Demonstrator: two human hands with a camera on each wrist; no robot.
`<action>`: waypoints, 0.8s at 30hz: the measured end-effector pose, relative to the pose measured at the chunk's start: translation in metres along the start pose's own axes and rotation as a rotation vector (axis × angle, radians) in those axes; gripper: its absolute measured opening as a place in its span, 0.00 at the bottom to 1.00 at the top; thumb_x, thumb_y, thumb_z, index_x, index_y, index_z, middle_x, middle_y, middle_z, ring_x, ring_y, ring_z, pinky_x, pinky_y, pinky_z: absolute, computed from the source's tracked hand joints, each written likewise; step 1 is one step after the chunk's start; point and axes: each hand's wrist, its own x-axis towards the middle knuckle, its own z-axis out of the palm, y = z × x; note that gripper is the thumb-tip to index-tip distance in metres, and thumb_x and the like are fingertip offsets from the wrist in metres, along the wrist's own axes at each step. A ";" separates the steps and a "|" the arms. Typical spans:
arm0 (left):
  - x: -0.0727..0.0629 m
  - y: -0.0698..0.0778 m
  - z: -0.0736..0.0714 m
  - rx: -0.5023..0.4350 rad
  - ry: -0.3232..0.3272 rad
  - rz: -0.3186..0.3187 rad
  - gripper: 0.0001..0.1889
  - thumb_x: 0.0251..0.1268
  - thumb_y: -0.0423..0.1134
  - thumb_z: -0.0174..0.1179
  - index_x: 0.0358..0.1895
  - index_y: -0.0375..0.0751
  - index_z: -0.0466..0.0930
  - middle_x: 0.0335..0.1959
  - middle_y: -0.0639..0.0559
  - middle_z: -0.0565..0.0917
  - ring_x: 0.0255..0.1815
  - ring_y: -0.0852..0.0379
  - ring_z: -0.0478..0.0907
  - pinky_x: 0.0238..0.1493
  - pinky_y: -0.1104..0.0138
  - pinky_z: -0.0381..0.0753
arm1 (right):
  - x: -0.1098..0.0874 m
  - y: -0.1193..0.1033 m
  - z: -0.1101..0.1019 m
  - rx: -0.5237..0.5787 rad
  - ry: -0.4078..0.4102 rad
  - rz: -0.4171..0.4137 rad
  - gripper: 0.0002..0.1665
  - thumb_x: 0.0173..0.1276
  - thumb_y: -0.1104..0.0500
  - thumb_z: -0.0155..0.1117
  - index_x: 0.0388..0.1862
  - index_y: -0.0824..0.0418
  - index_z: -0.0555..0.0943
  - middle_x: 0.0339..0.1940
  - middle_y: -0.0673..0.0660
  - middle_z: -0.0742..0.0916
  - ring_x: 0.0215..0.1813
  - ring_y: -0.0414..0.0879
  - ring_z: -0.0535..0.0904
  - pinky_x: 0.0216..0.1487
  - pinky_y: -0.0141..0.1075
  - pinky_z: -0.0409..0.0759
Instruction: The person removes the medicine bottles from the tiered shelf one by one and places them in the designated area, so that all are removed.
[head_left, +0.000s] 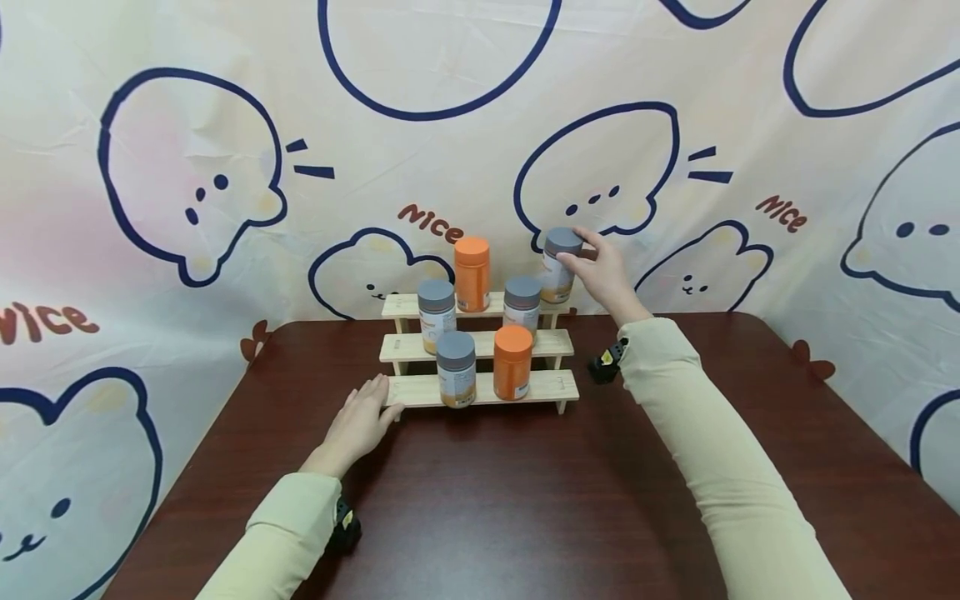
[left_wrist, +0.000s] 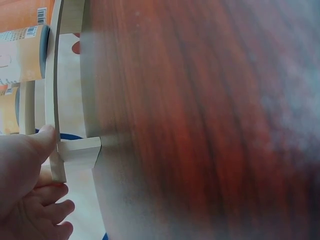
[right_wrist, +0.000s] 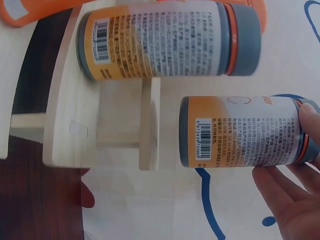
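Note:
My right hand (head_left: pixel 603 271) pinches a grey-lidded jar (head_left: pixel 558 271) near its lid, over the right end of the top tier. In the right wrist view, a gap shows between this jar's base (right_wrist: pixel 185 132) and the wooden shelf. At the lower left, my left hand (head_left: pixel 360 423) grips the end of the bottom tier of a three-tier wooden rack (head_left: pixel 408 390), thumb on one side and fingers at its end (left_wrist: pixel 56 170). An orange jar (head_left: pixel 472 275) stands on the top tier. Grey-lidded jars (head_left: pixel 437 317) (head_left: pixel 522 307) stand on the middle tier.
On the bottom tier stand a grey-lidded jar (head_left: pixel 456 371) and an orange jar (head_left: pixel 512 364). The rack is on a dark brown wooden table (head_left: pixel 480 500). Behind it hangs a pale cloth (head_left: pixel 420 167) with cartoon drawings.

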 end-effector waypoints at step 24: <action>0.000 0.003 -0.002 0.008 0.000 0.002 0.30 0.67 0.40 0.54 0.63 0.20 0.59 0.64 0.28 0.62 0.65 0.35 0.56 0.65 0.47 0.51 | -0.031 0.044 -0.043 -0.061 0.090 0.013 0.36 0.64 0.54 0.63 0.68 0.64 0.63 0.64 0.64 0.69 0.57 0.61 0.72 0.53 0.52 0.73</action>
